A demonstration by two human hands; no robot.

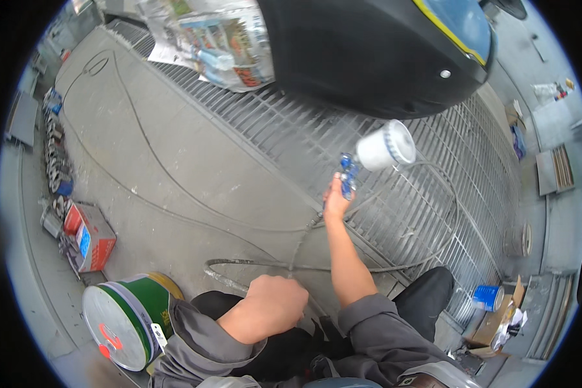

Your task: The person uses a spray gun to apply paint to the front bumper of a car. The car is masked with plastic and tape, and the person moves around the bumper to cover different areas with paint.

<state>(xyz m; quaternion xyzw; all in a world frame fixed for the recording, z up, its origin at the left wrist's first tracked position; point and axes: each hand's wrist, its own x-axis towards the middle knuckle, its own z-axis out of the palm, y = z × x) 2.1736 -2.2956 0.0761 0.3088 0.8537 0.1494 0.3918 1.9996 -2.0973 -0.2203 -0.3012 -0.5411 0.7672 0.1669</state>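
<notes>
My right hand (337, 200) is stretched forward, its fingers wrapped round the handle of a blue spray gun (348, 174). A white paint cup (383, 147) on the gun tilts to the right over the floor grating. From the gun's handle an air hose (302, 240) hangs down toward my left hand (273, 305). That hand is closed above my left knee; its inner side is turned away, so I cannot tell whether it grips anything. Just beyond the cup stands a rounded black vehicle panel (362, 58), edged with yellow tape and partly covered by newspaper (223, 45).
The hose loops across the concrete (194, 155) and metal grating (478, 168). A green drum (139, 310) stands at my left, beyond it a red-and-white box (97, 236) and several cans along the wall. At right are a blue can (488, 297) and a cardboard box (491, 326).
</notes>
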